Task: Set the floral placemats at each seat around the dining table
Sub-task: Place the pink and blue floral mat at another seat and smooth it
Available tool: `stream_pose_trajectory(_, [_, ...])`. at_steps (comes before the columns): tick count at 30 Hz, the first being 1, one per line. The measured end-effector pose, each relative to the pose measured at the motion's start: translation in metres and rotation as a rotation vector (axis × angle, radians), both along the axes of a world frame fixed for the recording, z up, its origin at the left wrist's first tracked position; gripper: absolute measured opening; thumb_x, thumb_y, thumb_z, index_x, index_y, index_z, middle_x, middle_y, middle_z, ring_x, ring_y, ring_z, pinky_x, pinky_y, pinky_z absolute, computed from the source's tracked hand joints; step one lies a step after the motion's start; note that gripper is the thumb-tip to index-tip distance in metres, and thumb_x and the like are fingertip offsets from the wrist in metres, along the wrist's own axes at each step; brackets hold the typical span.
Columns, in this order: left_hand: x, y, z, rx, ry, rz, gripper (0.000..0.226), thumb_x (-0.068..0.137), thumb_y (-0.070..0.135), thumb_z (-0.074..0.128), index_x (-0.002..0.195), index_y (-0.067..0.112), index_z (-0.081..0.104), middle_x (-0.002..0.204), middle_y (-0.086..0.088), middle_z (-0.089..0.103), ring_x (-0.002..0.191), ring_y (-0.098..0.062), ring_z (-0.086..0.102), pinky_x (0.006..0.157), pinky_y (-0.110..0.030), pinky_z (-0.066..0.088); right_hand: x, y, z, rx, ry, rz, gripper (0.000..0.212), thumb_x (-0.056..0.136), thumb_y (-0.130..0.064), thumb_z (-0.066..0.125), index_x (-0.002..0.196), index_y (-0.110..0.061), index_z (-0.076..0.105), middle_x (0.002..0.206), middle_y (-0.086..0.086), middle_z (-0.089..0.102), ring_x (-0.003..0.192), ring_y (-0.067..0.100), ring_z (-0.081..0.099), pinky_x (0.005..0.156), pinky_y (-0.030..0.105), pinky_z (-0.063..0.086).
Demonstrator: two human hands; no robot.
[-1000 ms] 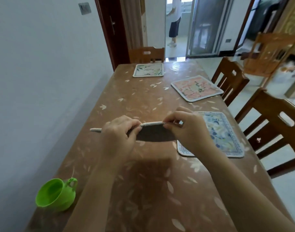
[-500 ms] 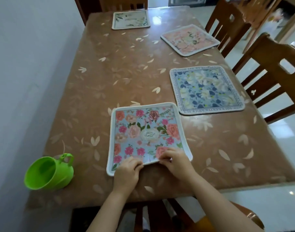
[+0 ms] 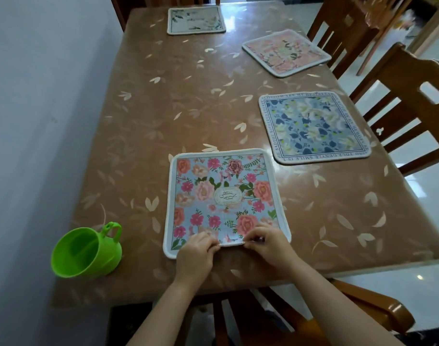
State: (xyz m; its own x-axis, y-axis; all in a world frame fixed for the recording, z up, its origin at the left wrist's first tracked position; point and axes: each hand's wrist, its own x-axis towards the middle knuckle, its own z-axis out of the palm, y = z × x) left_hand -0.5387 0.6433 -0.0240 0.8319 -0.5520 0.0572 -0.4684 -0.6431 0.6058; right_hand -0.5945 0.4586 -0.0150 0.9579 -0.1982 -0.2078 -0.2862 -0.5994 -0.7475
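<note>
Pink-rose placemat (image 3: pixel 223 196) edge between fingers (image 3: pixel 214 245)

Brown table (image 3: pixel 188 108) with pale leaf print; pink-rose placemat on light blue (image 3: pixel 221 196); navy-and-cream floral placemat (image 3: pixel 313 126); salmon placemat (image 3: pixel 285 52); lime-green cup (image 3: pixel 86 250).
</note>
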Motion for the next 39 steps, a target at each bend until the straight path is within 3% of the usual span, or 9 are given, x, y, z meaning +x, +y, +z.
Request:
stream_pose_trajectory(6, [-0.003, 0.024, -0.004, -0.018, 0.024, 0.045, 0.007, 0.073, 0.004, 0.073, 0.076, 0.007, 0.067, 0.071, -0.004, 0.064, 0.07, -0.02, 0.059, 0.061, -0.028, 0.047, 0.003, 0.021, -0.004, -0.028, -0.022, 0.064, 0.009, 0.072, -0.006, 0.074, 0.08, -0.006, 0.07, 0.082, 0.002, 0.059, 0.078, 0.012, 0.051, 0.07, 0.011, 0.038])
stream_pose_trajectory(10, [-0.005, 0.024, -0.003, -0.058, 0.043, 0.086, 0.006, 0.074, 0.004, 0.072, 0.077, 0.007, 0.067, 0.074, -0.003, 0.065, 0.074, -0.019, 0.059, 0.065, -0.028, 0.047, -0.001, 0.014, -0.001, -0.053, -0.013, 0.061, 0.012, 0.071, -0.012, 0.076, 0.079, -0.009, 0.068, 0.077, -0.01, 0.05, 0.08, 0.011, 0.047, 0.069, 0.009, 0.036])
stream_pose_trajectory(14, [-0.004, 0.025, -0.002, -0.129, 0.091, 0.13, 0.007, 0.076, 0.003, 0.07, 0.081, 0.006, 0.069, 0.08, -0.004, 0.067, 0.079, -0.018, 0.061, 0.072, -0.032, 0.052, -0.001, 0.004, 0.007, -0.073, -0.002, 0.078, 0.013, 0.071, -0.014, 0.076, 0.081, -0.01, 0.068, 0.083, -0.004, 0.054, 0.081, 0.011, 0.05, 0.07, 0.011, 0.038])
stream_pose_trajectory(21, [0.001, 0.027, 0.008, -0.229, 0.105, 0.177, 0.01, 0.076, 0.001, 0.069, 0.081, 0.009, 0.068, 0.08, 0.001, 0.065, 0.077, -0.012, 0.06, 0.071, -0.024, 0.049, -0.007, -0.012, 0.027, -0.042, -0.141, -0.027, 0.012, 0.068, 0.0, 0.076, 0.075, -0.005, 0.068, 0.08, -0.001, 0.059, 0.077, 0.005, 0.057, 0.067, 0.002, 0.042])
stream_pose_trajectory(25, [0.005, 0.029, 0.016, -0.233, 0.088, 0.162, 0.01, 0.078, 0.0, 0.067, 0.085, 0.007, 0.068, 0.084, -0.004, 0.067, 0.081, -0.015, 0.06, 0.075, -0.026, 0.049, -0.005, -0.006, 0.035, -0.058, -0.205, -0.085, 0.011, 0.066, 0.004, 0.076, 0.071, -0.003, 0.069, 0.072, -0.01, 0.056, 0.072, 0.0, 0.056, 0.063, 0.002, 0.041])
stream_pose_trajectory(29, [-0.002, 0.023, 0.029, -0.243, 0.032, 0.066, 0.015, 0.078, 0.001, 0.067, 0.093, 0.006, 0.068, 0.091, -0.007, 0.068, 0.087, -0.016, 0.058, 0.081, -0.023, 0.044, -0.003, 0.011, 0.043, -0.068, -0.242, -0.031, 0.009, 0.069, -0.003, 0.077, 0.073, -0.007, 0.069, 0.074, -0.004, 0.06, 0.072, 0.011, 0.06, 0.064, 0.015, 0.047])
stream_pose_trajectory(33, [-0.01, 0.017, 0.04, -0.322, 0.044, 0.038, 0.008, 0.081, 0.007, 0.065, 0.088, 0.011, 0.067, 0.087, -0.003, 0.067, 0.084, -0.015, 0.059, 0.076, -0.024, 0.046, -0.003, 0.037, 0.05, -0.089, -0.267, 0.068, 0.007, 0.071, -0.007, 0.075, 0.072, -0.009, 0.068, 0.076, 0.002, 0.063, 0.071, 0.017, 0.06, 0.064, 0.028, 0.051])
stream_pose_trajectory(39, [-0.016, 0.022, 0.038, -0.323, 0.065, 0.062, 0.005, 0.081, 0.004, 0.064, 0.083, 0.009, 0.066, 0.082, -0.004, 0.065, 0.08, -0.014, 0.056, 0.074, -0.021, 0.043, -0.004, 0.049, 0.054, -0.057, -0.293, 0.093, 0.007, 0.071, -0.008, 0.075, 0.073, -0.011, 0.069, 0.075, -0.002, 0.061, 0.071, 0.01, 0.058, 0.064, 0.019, 0.048])
